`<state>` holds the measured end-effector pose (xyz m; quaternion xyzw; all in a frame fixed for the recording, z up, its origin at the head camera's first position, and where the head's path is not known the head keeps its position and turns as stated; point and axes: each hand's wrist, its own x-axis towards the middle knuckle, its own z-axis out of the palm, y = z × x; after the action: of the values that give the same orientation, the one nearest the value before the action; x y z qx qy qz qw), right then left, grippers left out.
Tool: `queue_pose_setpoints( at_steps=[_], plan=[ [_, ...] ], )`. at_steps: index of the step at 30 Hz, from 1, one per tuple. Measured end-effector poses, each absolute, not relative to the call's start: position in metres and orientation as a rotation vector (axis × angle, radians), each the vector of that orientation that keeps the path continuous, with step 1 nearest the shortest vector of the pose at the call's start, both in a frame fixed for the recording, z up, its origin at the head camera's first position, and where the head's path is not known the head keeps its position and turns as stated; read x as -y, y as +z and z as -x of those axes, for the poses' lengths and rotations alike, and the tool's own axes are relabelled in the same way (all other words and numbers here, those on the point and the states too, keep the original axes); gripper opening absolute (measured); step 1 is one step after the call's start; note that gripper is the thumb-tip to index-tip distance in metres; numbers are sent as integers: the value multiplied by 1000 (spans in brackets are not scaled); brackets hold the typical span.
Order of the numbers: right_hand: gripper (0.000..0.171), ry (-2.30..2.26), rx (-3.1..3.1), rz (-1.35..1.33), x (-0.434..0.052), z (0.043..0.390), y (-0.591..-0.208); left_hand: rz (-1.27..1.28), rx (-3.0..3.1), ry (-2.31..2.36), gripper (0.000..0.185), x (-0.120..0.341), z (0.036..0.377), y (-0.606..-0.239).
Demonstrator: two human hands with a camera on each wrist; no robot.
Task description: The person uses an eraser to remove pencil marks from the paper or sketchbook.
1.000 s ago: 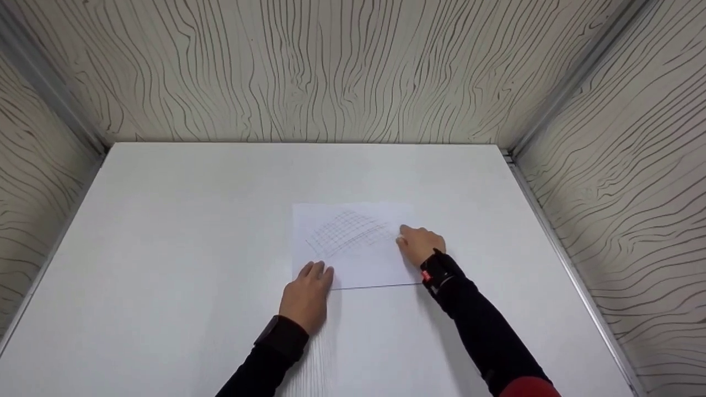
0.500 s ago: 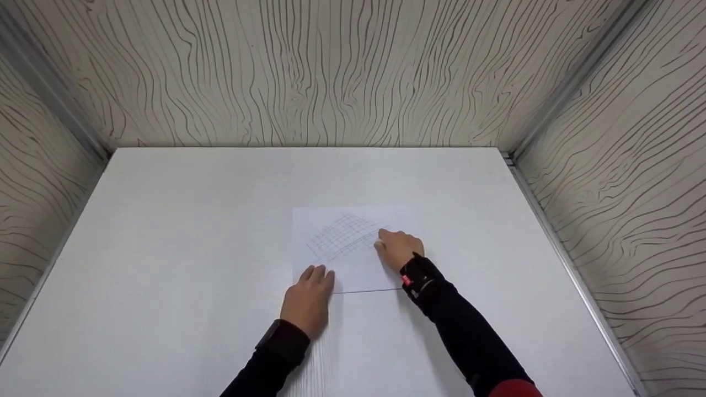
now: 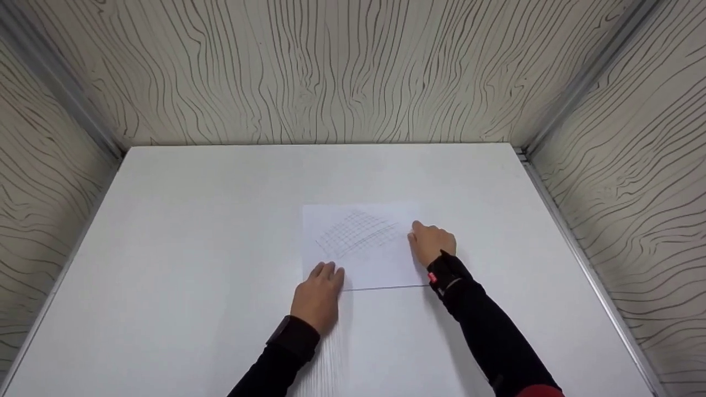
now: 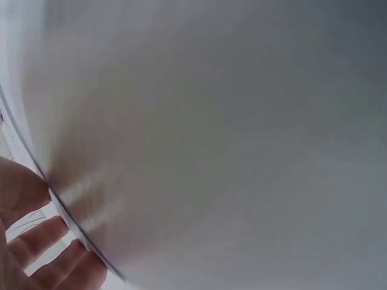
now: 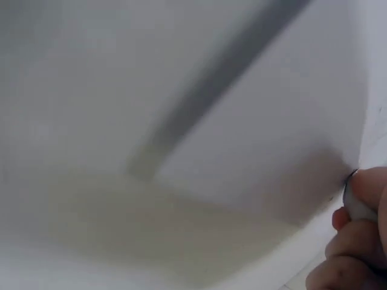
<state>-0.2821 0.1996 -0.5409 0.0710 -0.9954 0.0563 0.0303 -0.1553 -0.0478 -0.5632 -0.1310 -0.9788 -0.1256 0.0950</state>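
Observation:
A sheet of white paper [image 3: 375, 273] with a hatched grid of thin pencil lines [image 3: 356, 229] lies flat on the white table. My left hand [image 3: 317, 295] rests with extended fingers on the sheet's near left corner. In the left wrist view the fingertips [image 4: 78, 266] press on the paper by its edge. At the sheet's right side, my right hand [image 3: 433, 242] pinches a small white eraser [image 5: 358, 205] between thumb and curled fingers. Most of the eraser is hidden by the fingers. The grid's right end stops short of that hand.
The white table [image 3: 193, 237] surrounds the sheet. A wood-grain patterned panel [image 3: 320, 71] stands along its far edge, with another patterned panel [image 3: 634, 193] on the right. Dark sleeves cover both forearms, and each wrist wears a black band.
My right hand swept left over the grid's right part, then came back right to the paper's edge with the eraser. My left hand stays on the corner; the view has shifted slightly.

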Motion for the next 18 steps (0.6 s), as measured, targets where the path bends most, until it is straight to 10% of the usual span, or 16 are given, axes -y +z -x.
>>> queue_pose_setpoints(
  at_steps=[18],
  plan=[
    [23, 166, 3142, -55, -211, 286, -551, 380, 2926, -425, 38, 43, 150, -563]
  ],
)
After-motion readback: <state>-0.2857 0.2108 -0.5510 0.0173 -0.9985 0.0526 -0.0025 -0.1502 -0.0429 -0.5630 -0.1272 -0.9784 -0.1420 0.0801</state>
